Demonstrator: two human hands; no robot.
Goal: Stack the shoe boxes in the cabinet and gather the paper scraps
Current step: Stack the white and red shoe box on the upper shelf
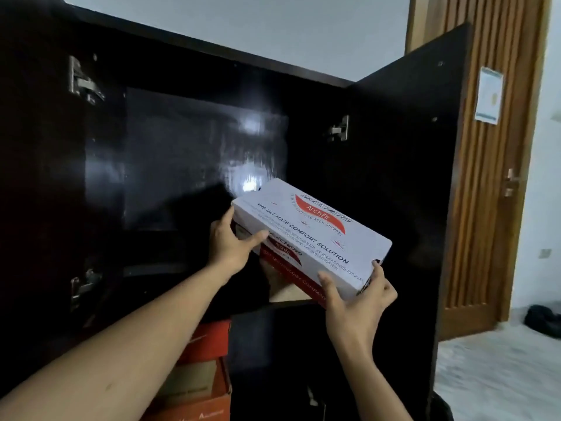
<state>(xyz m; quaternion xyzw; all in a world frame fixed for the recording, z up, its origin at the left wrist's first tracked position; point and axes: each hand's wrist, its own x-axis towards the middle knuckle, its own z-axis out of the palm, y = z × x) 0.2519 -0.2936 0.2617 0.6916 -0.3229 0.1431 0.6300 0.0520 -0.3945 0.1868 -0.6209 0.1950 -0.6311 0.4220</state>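
Left hand and right hand both gripped the white box, tilted at the cabinet shelf, not set down yet. Orange boxes sat stacked at 7 o'clock; scraps weren't in view.

The dark wooden cabinet has a glossy, reflective back panel. The white cardboard shoe box looks smooth and matt. Metal hinges shine dully.

Home setting: dark open cabinet beyond the left hand; slatted wooden room door right of the right hand.
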